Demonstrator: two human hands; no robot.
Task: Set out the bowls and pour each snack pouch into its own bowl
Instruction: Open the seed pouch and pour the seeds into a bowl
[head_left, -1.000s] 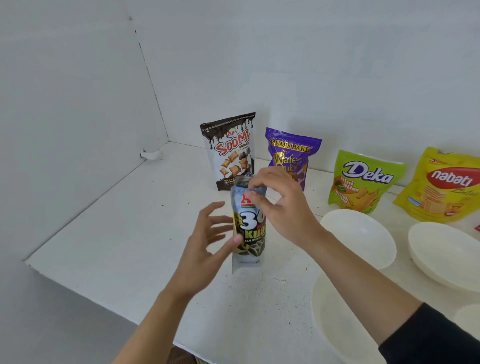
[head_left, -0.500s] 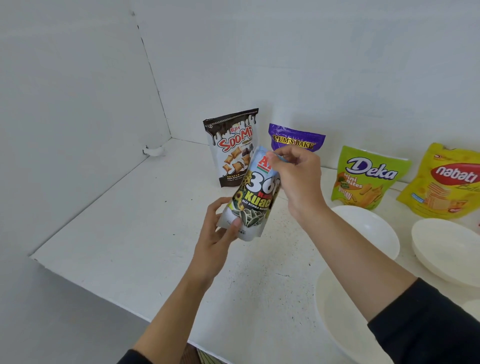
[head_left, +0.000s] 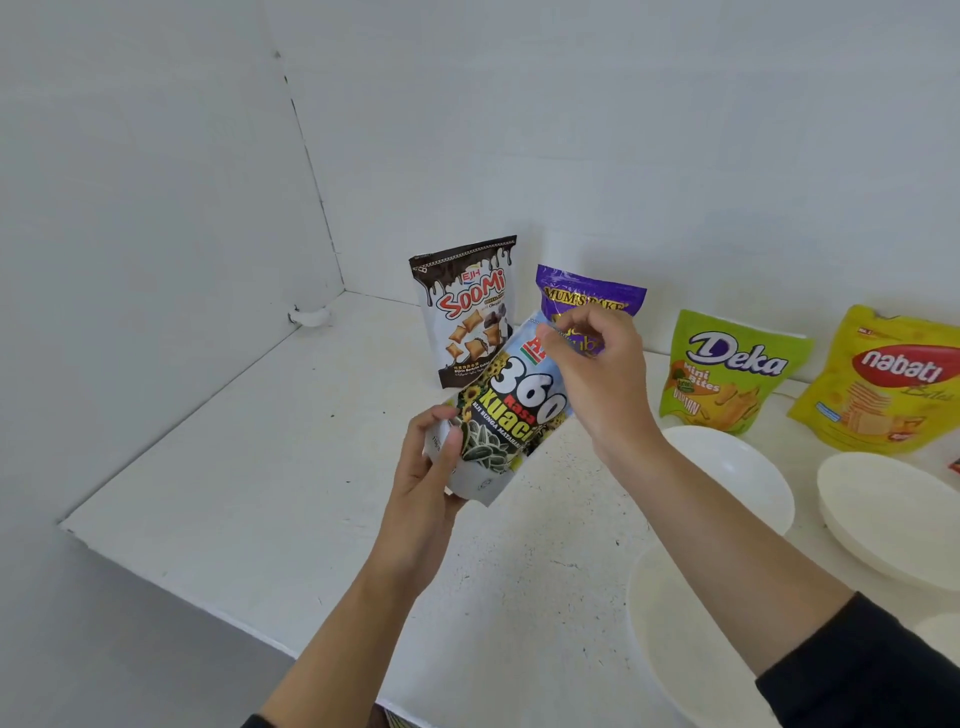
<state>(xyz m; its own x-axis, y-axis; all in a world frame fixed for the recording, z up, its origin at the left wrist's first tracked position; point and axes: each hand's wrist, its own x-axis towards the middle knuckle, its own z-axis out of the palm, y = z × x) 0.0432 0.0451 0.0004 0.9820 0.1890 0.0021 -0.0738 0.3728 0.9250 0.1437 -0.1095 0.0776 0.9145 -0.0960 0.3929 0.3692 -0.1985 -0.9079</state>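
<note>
Broadly, the white counter is the staging ground, and everything else sits beyond or to the right of the two-handed hold at its middle. Three pale bowls are already set out to the right of that hold: the near bowl under the right forearm, the middle bowl just past the right wrist, and the far bowl further right. All look empty, so I judge pouring has not begun.

Behind the hold, the Soomi pouch, the purple pouch, the Deka pouch and the nabati pouch stand against the wall, apparently unopened and waiting their turn.

The kuaci pouch is off the counter, tilted with its top leaning away and to the right. The left hand wraps its lower end, thumb across the front, bracing it. The right hand pinches the top edge between curled fingers. That split, one hand anchoring and one at the seal, suits tearing or pulling the top open before pouring.

A second ago the pouch stood upright on the counter, held only by the right hand at its top, while the left hand reached in with fingers spread. Half a second ago it was already lifted and tilted, much as now.
</note>
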